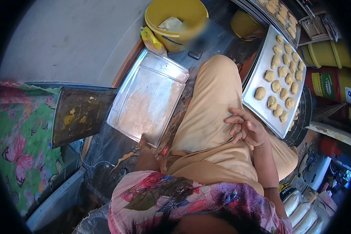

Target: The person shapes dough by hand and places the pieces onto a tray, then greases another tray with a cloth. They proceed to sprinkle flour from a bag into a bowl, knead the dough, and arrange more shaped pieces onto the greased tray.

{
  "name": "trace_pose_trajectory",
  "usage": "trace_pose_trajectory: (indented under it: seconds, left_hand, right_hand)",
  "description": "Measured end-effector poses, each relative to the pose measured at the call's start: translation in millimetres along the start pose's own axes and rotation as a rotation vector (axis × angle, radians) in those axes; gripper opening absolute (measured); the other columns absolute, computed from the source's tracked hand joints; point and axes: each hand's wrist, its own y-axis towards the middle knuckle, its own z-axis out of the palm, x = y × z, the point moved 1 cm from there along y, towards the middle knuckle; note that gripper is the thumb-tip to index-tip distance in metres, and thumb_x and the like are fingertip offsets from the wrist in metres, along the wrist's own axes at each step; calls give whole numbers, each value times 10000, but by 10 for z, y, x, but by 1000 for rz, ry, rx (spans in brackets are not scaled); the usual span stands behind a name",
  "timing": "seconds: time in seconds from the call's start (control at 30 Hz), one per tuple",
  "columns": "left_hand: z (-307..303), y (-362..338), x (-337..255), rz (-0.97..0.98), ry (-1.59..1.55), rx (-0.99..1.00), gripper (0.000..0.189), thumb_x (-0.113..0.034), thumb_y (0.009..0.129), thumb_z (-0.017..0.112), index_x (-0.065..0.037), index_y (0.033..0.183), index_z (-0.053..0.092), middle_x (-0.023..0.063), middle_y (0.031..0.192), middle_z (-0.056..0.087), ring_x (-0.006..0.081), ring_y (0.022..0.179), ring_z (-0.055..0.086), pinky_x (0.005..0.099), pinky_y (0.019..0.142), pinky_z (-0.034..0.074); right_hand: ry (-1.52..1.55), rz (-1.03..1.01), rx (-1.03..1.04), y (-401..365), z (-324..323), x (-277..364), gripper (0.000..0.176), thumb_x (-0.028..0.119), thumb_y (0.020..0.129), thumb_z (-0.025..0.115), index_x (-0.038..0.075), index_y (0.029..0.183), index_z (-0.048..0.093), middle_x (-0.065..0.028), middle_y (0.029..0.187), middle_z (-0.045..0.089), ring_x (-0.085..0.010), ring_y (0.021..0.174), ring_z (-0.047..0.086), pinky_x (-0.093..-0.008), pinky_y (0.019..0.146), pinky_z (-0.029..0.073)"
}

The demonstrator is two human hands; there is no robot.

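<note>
My left hand [144,141] reaches to the near edge of an empty metal tray [148,99], which lies on top of other trays on the floor. Only part of that hand shows, and its fingers are mostly hidden. Over my lap, my right hand [245,128] is raised with its fingers apart and slightly curled, holding nothing. To the right of my knee, a metal tray [257,74] bears several rows of round, yellowish dough pieces [276,86].
A yellow bucket [156,17] with something pale inside stands ahead, beside a yellow packet [151,39]. A dark, stained tray [80,117] leans at the left. Another tray of dough pieces [280,18] is at the upper right. A dark phone-like object [195,54] lies on the floor.
</note>
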Motion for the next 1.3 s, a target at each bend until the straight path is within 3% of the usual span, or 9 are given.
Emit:
trace_pose_trajectory:
  seconds: [0.27, 0.37, 0.5, 0.63, 0.87, 1.03, 1.13, 1.23, 1.3]
  left_hand:
    - [-107, -1243, -658, 97, 522, 498, 569, -429, 884, 595, -33, 1269, 459, 182, 1151, 584, 332, 982, 618, 469, 793, 532]
    - [144, -1712, -975, 422, 290, 570, 530, -374, 900, 584, 13, 1246, 471, 177, 1131, 587, 313, 1001, 604, 447, 861, 494]
    - [474, -2177, -1628, 775, 354, 529, 402, -192, 883, 580, 119, 1131, 521, 171, 1085, 580, 244, 980, 570, 398, 883, 449]
    - [874, -3122, -2029, 907, 310, 500, 310, -154, 848, 574, 137, 957, 574, 158, 938, 608, 238, 840, 592, 368, 781, 469]
    - [687, -4823, -2408, 1157, 539, 438, 372, -232, 797, 600, 115, 932, 592, 144, 905, 609, 217, 766, 581, 340, 714, 461]
    - [64, -5681, -2561, 1256, 381, 249, 465, -306, 757, 638, 90, 993, 577, 131, 914, 588, 217, 819, 561, 329, 716, 445]
    - [-29, -6293, -2275, 1203, 189, 263, 529, -323, 763, 641, 92, 1079, 554, 154, 936, 589, 221, 844, 574, 332, 736, 462]
    - [-2, -6539, -1960, 1369, 6, 239, 457, -284, 784, 643, 88, 1045, 591, 137, 946, 599, 206, 861, 577, 329, 748, 463]
    - [-87, -6561, -1979, 1445, -68, 209, 359, -244, 821, 630, 54, 1020, 613, 109, 956, 612, 207, 875, 584, 317, 756, 459]
  right_hand:
    - [-198, -196, -97, -431, -117, 424, 838, 408, 783, 706, -6, 1390, 303, -174, 1198, 534, -237, 921, 615, -364, 651, 589]
    - [-280, -388, -177, -855, -107, 731, 820, 409, 800, 685, -10, 1391, 301, -187, 1191, 527, -225, 931, 611, -333, 678, 584]
    - [-379, -581, -371, -1492, -222, 867, 543, 269, 873, 611, -3, 1310, 437, -150, 1127, 570, -196, 970, 587, -300, 740, 552]
    - [-993, -295, -720, -1904, -416, 654, 373, 206, 872, 620, 49, 1202, 547, -68, 1074, 586, -152, 979, 539, -292, 833, 435]
    - [-572, -453, -839, -2499, -900, 344, 418, 201, 882, 609, 34, 1252, 507, -75, 1052, 576, -130, 985, 514, -263, 842, 424]
    - [-869, -379, -656, -2302, -901, 411, 333, 151, 866, 589, 23, 1170, 544, -100, 1056, 593, -171, 927, 556, -301, 824, 452]
    - [-1269, -198, -234, -1990, -810, 449, 443, 258, 873, 603, 22, 1236, 512, -129, 1086, 599, -226, 1003, 568, -325, 861, 438]
    - [-1498, 49, 64, -1438, -866, 253, 483, 310, 869, 584, 23, 1249, 507, -174, 1120, 584, -300, 1026, 559, -361, 900, 430]
    - [-1555, -32, 35, -1059, -768, 147, 522, 334, 869, 567, 14, 1273, 485, -198, 1174, 557, -332, 1078, 530, -372, 955, 399]
